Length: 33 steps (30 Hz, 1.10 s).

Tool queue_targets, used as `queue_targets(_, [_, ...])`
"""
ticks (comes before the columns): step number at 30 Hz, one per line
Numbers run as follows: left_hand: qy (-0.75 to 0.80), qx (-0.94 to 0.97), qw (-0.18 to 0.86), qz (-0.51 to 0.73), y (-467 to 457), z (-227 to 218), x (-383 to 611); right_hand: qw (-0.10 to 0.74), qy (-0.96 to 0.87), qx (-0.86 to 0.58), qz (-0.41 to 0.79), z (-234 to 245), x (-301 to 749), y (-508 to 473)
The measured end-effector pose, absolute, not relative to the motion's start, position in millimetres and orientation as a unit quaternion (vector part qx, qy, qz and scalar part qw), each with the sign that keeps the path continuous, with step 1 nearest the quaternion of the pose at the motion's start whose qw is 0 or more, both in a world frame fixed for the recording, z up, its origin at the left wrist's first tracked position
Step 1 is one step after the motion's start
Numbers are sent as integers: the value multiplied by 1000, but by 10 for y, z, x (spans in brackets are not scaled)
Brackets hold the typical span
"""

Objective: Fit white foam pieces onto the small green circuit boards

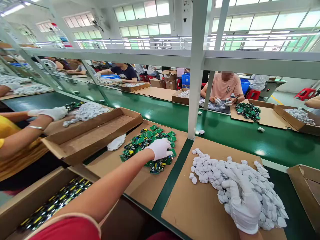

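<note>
My left hand [161,149], in a white glove, reaches over a heap of green circuit boards [137,141] with yellow and black parts. Its fingers bend down onto the boards with small gaps between them; no board shows lifted in them, and the thumb is hidden. At the lower right, my right hand [243,203], also gloved, lies over a heap of small white pieces [207,168]. Its thumb and forefinger are stretched out and apart, touching the pieces. White glove against white pieces makes the fingertips hard to make out. Both heaps rest on cardboard sheets [180,203].
An open cardboard tray [95,133] and a white cloth-like scrap [116,142] are left of the boards. A box of boards [57,203] sits lower left. A metal post [196,76] rises before the green conveyor [165,116]. Co-workers sit beside me and opposite.
</note>
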<state>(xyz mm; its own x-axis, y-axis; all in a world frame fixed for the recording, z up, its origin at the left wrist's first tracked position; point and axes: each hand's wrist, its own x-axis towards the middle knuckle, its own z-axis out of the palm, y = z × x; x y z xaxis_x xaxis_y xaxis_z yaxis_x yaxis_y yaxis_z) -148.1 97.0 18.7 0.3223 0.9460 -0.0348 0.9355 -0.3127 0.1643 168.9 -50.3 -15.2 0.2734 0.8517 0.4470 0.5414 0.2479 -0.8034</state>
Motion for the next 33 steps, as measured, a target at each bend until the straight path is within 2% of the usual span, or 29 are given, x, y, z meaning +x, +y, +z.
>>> queue_targets(5, [576, 811, 82, 54, 1035, 99, -1306, 577, -581, -558, 135, -111, 1624, -687])
queue_targets(10, [567, 807, 87, 141, 926, 178, -1230, 638, -506, -534, 229, -148, 1636, -893])
queue_targets(13, [521, 822, 103, 205, 643, 236, -976, 609, -484, -562, 280, -124, 1566, -896])
queue_targets(16, [379, 853, 165, 319, 275, 260, -567, 538, -506, -580, 344, -34, 1413, -847])
queue_targets(18, [297, 861, 193, 364, 53, 259, -320, 546, -475, -546, 423, 14, 1329, -820])
queue_targets(23, [207, 881, 237, 354, -203, 203, -24, 567, -353, -509, 543, -30, 1392, -907])
queue_targets(26, [173, 857, 313, 370, -216, 150, 48, 597, -317, -482, 558, -119, 1508, -1007])
queue_targets(33, [234, 634, 629, 385, -454, -4, 261, 664, -247, -435, 557, -151, 1458, -1051])
